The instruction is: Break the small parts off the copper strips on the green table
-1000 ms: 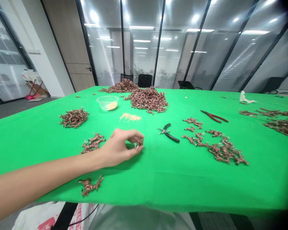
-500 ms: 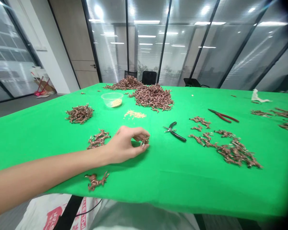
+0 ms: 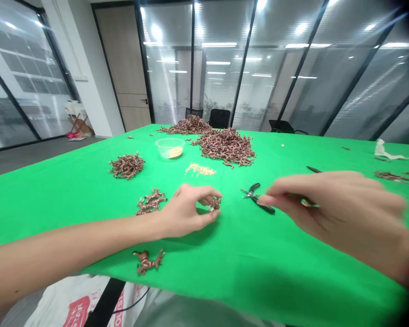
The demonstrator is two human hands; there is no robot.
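Note:
My left hand (image 3: 194, 211) rests low over the green cloth with its thumb and fingers closed around a small brown animal figurine (image 3: 215, 204). To the right, my right hand (image 3: 337, 213) is in the air, smeared by motion. Its thumb and forefinger are pressed together close to the handles of the black-handled pliers (image 3: 266, 208), which lie on the cloth. I cannot make out what that hand holds, if anything. One brown figurine (image 3: 149, 262) lies in front of my left forearm, and a small group of figurines (image 3: 150, 202) is behind it.
A clear plastic bowl (image 3: 160, 149) with cream-coloured bits stands beyond my left hand, near a loose heap of the same bits (image 3: 200, 169). Large figurine piles (image 3: 226, 146) lie farther back, a smaller pile (image 3: 127, 166) at left. White tissue (image 3: 383, 151) is at far right.
My right hand has come into view from the right, covering the figurines and most of the red-handled pliers there. My left hand keeps its figurine. The whole view has shifted slightly.

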